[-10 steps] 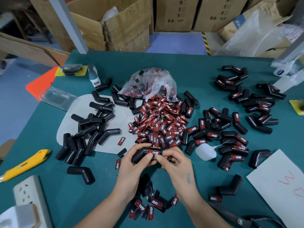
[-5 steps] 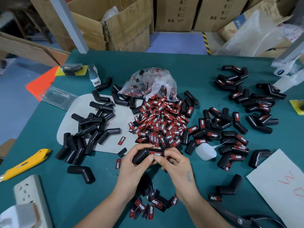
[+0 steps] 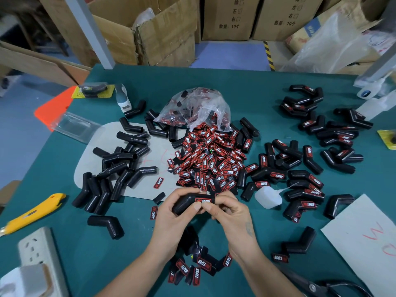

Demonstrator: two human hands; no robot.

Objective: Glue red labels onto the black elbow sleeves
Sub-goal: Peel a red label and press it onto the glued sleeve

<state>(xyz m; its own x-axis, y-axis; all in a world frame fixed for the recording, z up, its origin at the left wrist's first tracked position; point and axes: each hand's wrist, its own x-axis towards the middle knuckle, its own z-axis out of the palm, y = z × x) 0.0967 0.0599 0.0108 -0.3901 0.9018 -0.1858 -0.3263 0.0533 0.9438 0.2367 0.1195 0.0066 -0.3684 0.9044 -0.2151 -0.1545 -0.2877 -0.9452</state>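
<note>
**Both hands on one sleeve, center-low**

L hand (image 3: 173,213) grips a black elbow sleeve (image 3: 188,203) w/ curled fingers, just below frame center. R hand (image 3: 230,213) pinches the sleeve's right end, thumb pressing by its red label (image 3: 206,201). Hands touching, together over the green table (image 3: 246,86). Loose label pile (image 3: 211,161) directly above them; bare sleeves (image 3: 120,168) at left, labelled sleeves (image 3: 304,181) right. White glue bottle (image 3: 267,198) just right of hands. Yellow knife (image 3: 32,213) far left.
</note>
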